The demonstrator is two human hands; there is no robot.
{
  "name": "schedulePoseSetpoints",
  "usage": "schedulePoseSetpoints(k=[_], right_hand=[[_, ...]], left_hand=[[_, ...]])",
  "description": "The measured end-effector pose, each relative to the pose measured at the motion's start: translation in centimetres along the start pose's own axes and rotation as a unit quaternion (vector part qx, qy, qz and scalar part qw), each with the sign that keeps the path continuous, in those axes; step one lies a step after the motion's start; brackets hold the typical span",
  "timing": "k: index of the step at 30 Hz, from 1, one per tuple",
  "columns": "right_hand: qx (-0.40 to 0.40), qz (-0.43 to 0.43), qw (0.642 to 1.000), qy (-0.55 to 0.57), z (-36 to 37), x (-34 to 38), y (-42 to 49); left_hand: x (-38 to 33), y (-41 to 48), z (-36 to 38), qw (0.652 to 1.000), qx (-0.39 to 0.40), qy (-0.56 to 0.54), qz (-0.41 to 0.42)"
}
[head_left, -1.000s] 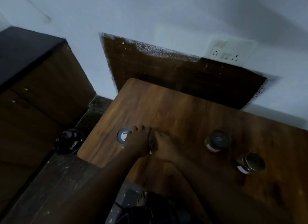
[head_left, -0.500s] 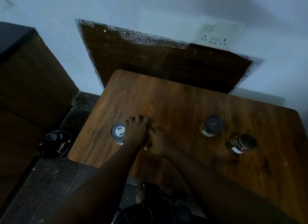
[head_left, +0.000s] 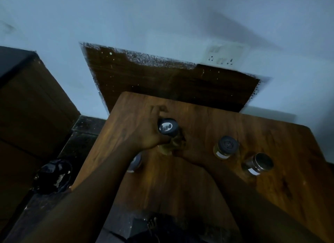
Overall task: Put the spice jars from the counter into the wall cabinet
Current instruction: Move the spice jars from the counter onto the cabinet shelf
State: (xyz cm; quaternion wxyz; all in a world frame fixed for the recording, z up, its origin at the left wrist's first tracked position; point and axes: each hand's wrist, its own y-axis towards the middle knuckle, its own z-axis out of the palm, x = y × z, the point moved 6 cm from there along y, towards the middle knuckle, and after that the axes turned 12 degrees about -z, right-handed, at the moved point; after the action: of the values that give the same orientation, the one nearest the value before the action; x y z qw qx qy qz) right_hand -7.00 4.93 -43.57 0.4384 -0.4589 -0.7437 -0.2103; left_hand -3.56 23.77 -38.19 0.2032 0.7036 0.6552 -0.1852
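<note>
My left hand [head_left: 144, 132] is closed around a spice jar [head_left: 168, 128] with a dark lid and a white mark, and holds it above the wooden table [head_left: 198, 188]. The jar's yellowish body shows below my fingers. My right hand [head_left: 182, 149] lies blurred and dark right beside that jar's lower part; its grip is unclear. Another jar with a pale lid [head_left: 136, 163] stands on the table, partly hidden under my left forearm. To the right stand a yellow jar with a dark lid [head_left: 226, 147] and a dark jar with a metal lid [head_left: 258, 164].
A brown wooden cabinet [head_left: 30, 107] stands at the left against the wall. A dark wood panel [head_left: 162, 80] and a wall socket [head_left: 222, 56] lie behind the table. A black bag [head_left: 52, 176] sits on the dark floor left of the table.
My left hand has risen off the table with the dark-lidded jar in it. The pale-lidded jar stayed on the table. The view has tilted up a little.
</note>
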Motion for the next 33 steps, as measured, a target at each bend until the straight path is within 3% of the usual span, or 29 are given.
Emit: schedulePoseSetpoints(k=[2,3,6,8,12,15,17,21,26,33], right_hand=[[-0.039,-0.029,0.999,-0.004,-2.9,3.4,0.4],[-0.07,-0.049,0.996,0.01,-4.6,5.4,0.5],[-0.225,-0.104,0.968,0.033,-10.5,11.9,0.8],[-0.337,-0.144,0.93,-0.011,-14.9,16.3,0.8],[-0.431,-0.211,0.871,-0.108,-23.4,24.6,1.4],[-0.447,-0.27,0.837,-0.168,-30.5,30.5,2.2],[-0.451,-0.28,0.828,-0.182,-35.2,33.4,3.2],[-0.457,-0.227,0.825,-0.243,-42.3,34.8,6.3],[-0.42,-0.169,0.837,-0.306,-45.2,31.4,10.3],[-0.414,-0.111,0.858,-0.284,-47.7,28.7,13.4]], left_hand=[[-2.3,1.3,-4.5,0.999,-0.039,-0.017,0.033],[-3.7,1.8,-6.2,0.992,-0.018,-0.113,0.054],[-7.6,3.4,-10.5,0.915,-0.015,-0.399,0.054],[-11.4,4.2,-13.1,0.891,-0.047,-0.45,0.038],[-20.2,6.2,-18.5,0.897,-0.106,-0.422,0.076],[-26.4,9.6,-25.0,0.89,-0.198,-0.396,0.111],[-30.1,12.7,-28.6,0.887,-0.209,-0.394,0.121],[-34.8,19.4,-31.0,0.907,-0.229,-0.338,0.102],[-35.4,26.6,-28.0,0.936,-0.231,-0.262,0.05],[-36.3,32.1,-26.4,0.959,-0.202,-0.196,0.03]])
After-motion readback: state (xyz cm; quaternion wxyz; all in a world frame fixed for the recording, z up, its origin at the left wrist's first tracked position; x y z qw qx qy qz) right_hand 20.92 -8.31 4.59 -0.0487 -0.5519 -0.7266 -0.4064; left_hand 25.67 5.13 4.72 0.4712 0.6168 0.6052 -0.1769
